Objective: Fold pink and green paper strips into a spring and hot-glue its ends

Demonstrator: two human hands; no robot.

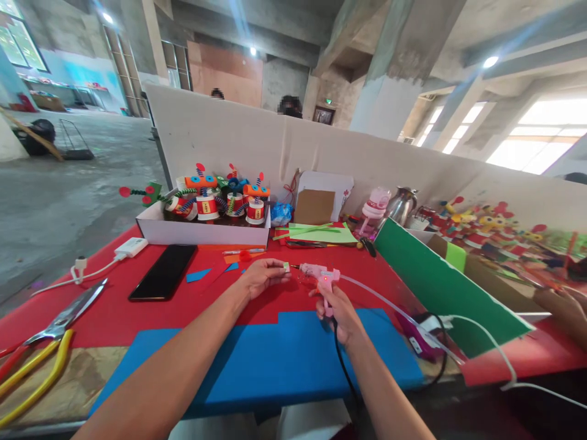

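My right hand [340, 308] is wrapped round the handle of a pink hot glue gun [321, 275], with a small red light lit on its side. A long clear glue stick [389, 303] trails from its back, and a black cord hangs below the grip. In the fingers of my left hand [265, 278] is a small pale green-and-white piece [287, 267], pinched right in front of the gun's nozzle. Whether nozzle and piece touch, I cannot tell. Blue paper [257, 354] lies beneath my forearms, over a red table covering [220, 311].
Large shears [59, 327] and a black phone [162, 273] lie at left. Behind, a white box [206, 234] holds several paper-cup figures [208, 206]. A green-sided box [440, 281] stands at right, near a steel jug [402, 205]. Another person's hand [562, 305] shows at far right.
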